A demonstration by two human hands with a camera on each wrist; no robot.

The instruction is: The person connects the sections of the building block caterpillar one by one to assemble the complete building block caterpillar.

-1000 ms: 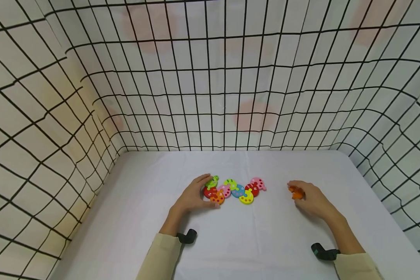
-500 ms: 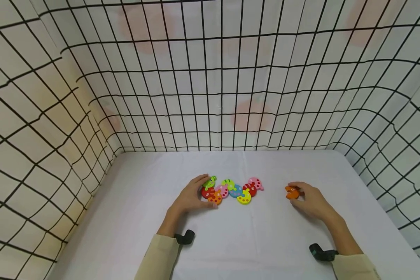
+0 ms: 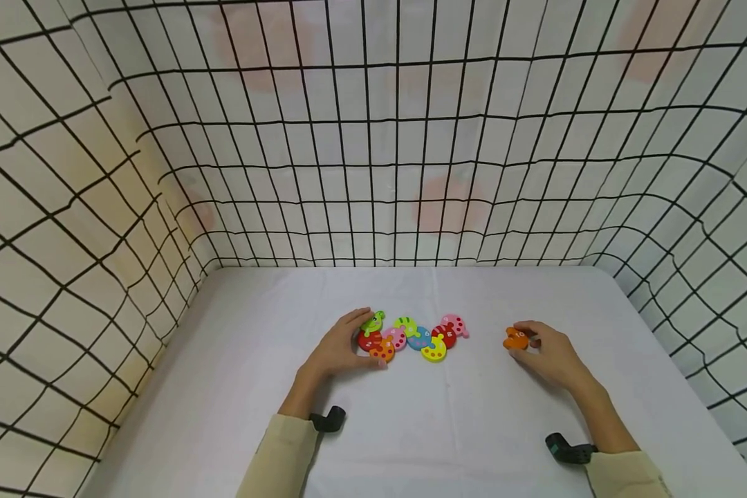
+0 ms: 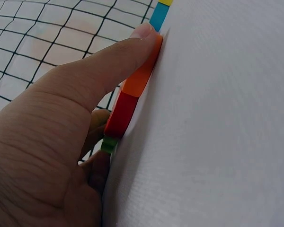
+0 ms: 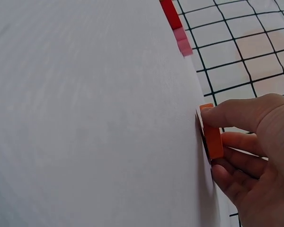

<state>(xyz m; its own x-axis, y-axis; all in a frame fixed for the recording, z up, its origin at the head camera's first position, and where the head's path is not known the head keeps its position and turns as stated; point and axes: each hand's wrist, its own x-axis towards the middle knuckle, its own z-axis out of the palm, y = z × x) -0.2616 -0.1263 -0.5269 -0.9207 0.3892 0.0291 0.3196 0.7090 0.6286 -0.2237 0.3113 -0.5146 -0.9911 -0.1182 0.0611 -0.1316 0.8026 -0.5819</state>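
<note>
In the head view a caterpillar puzzle of several joined, brightly coloured pieces lies on the white table, with a green head at its left end. My left hand spans that end, fingers at the green head and thumb along the orange piece. To the right, apart from the chain, my right hand pinches a loose orange puzzle piece between thumb and fingers. Close over the cloth, the right wrist view shows this piece edge-on, the thumb on its upper end.
A white cloth covers the table. Behind it and along both sides rises a black grid net over pale sheeting. The chain's right end is a pink spotted piece, facing the loose orange one across a gap.
My right hand has moved slightly left with the orange puzzle piece, which shows more fully now. The left hand has stayed at the chain's left end.
</note>
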